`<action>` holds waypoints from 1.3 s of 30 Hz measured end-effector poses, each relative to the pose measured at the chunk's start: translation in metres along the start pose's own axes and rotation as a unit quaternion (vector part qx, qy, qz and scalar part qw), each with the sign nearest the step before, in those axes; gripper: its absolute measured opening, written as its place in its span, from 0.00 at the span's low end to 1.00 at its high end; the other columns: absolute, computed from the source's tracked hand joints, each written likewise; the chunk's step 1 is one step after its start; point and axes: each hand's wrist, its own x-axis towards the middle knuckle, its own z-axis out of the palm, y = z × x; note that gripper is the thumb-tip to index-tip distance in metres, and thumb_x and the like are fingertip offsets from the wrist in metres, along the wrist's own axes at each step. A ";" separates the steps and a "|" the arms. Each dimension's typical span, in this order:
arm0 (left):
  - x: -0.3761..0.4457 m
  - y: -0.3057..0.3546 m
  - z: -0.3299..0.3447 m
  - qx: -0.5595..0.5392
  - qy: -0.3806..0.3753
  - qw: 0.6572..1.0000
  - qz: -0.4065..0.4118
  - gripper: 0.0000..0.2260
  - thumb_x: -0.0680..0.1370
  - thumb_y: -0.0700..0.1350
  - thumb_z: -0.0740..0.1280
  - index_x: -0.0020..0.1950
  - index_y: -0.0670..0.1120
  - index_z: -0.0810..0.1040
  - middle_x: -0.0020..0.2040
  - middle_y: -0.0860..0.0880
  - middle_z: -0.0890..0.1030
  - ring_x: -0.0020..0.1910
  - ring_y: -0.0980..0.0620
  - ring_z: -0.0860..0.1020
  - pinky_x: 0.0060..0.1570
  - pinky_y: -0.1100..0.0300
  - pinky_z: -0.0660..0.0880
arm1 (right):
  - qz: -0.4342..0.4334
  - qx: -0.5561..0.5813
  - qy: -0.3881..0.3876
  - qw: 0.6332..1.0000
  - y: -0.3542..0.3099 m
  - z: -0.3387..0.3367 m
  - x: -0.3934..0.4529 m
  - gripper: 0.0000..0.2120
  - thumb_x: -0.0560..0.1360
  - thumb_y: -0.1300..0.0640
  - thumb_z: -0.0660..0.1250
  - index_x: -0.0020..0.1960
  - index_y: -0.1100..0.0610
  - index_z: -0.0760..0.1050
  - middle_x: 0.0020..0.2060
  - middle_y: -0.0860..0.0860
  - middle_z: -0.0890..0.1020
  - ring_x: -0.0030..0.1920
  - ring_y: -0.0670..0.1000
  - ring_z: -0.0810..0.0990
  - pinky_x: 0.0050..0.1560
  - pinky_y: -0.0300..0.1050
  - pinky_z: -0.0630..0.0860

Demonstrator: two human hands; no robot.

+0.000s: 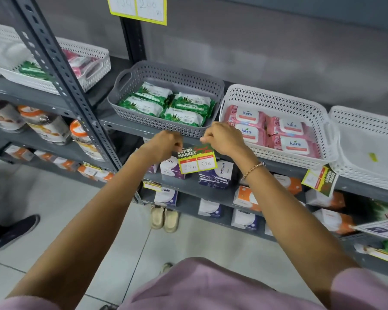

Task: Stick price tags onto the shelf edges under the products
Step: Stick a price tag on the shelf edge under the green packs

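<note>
A green, yellow and red price tag (197,159) marked "SUPER MARKET", 99 and 50 hangs against the grey shelf edge (130,128). My left hand (166,143) pinches its top left corner and my right hand (223,138) pinches its top right corner. Just above the tag stands a grey basket (166,73) holding green wet-wipe packs (184,108). Both hands press close to the basket's front wall.
To the right, a white basket (276,101) holds pink wipe packs, with another tag (320,180) hanging crooked below its right end. A further white basket (367,135) follows. A slotted upright post (65,74) stands left. Boxes fill lower shelves; another person's shoe (11,231) is bottom left.
</note>
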 end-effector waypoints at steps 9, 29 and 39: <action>-0.008 -0.024 -0.005 -0.027 0.090 0.996 0.001 0.05 0.74 0.29 0.62 0.44 0.35 0.76 0.47 0.38 0.78 0.45 0.43 0.76 0.44 0.59 0.69 | 0.008 0.039 0.030 0.999 -0.010 0.014 0.000 0.04 0.74 0.56 0.69 0.42 0.53 0.83 0.43 0.45 0.85 0.43 0.47 0.81 0.41 0.41 0.74; -0.022 -0.129 0.004 -0.170 0.235 0.949 -0.127 0.05 0.74 0.32 0.67 0.46 0.39 0.78 0.42 0.46 0.77 0.51 0.59 0.75 0.52 0.57 0.74 | 0.178 0.157 0.124 0.964 -0.098 0.088 0.027 0.04 0.74 0.57 0.69 0.40 0.54 0.80 0.46 0.50 0.82 0.46 0.53 0.81 0.39 0.44 0.74; -0.034 -0.136 0.016 -0.138 0.191 0.958 -0.162 0.07 0.73 0.36 0.68 0.42 0.46 0.84 0.55 0.47 0.74 0.60 0.45 0.67 0.55 0.48 0.65 | 0.216 0.142 0.147 0.955 -0.113 0.117 0.026 0.08 0.73 0.63 0.67 0.38 0.54 0.79 0.46 0.48 0.80 0.40 0.47 0.76 0.30 0.35 0.56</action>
